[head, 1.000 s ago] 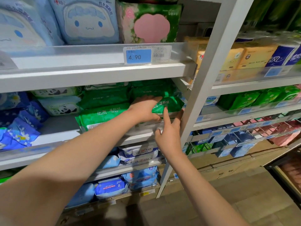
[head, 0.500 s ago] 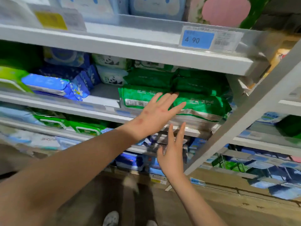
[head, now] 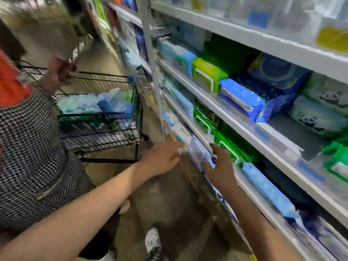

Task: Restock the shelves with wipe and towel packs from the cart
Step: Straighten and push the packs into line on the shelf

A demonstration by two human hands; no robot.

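Restocking part done: shelves [head: 207,93] carry wipe packs [head: 239,95], cart [head: 113,129] holds unshelved packs [head: 98,106]; left hand [head: 162,157] and right hand [head: 220,166], grips open and empty, beside a shelf edge.

Shop aisle, stocked shelves [head: 235,117], wire cart [head: 105,117], packaged wipes [head: 239,97]

The black wire cart [head: 101,134] stands in the aisle just beside the shelves [head: 280,127]. Its basket holds a loose, blurred heap of pale blue, blue and green packs [head: 98,106]. On the white shelves the packs lie flat. A lime-green pack with a white lid [head: 208,74] sits beside stacked blue packs [head: 239,97], with pale panda-printed packs [head: 318,113] further right. One shelf down lie green packs [head: 226,147] and a light blue pack [head: 269,194].
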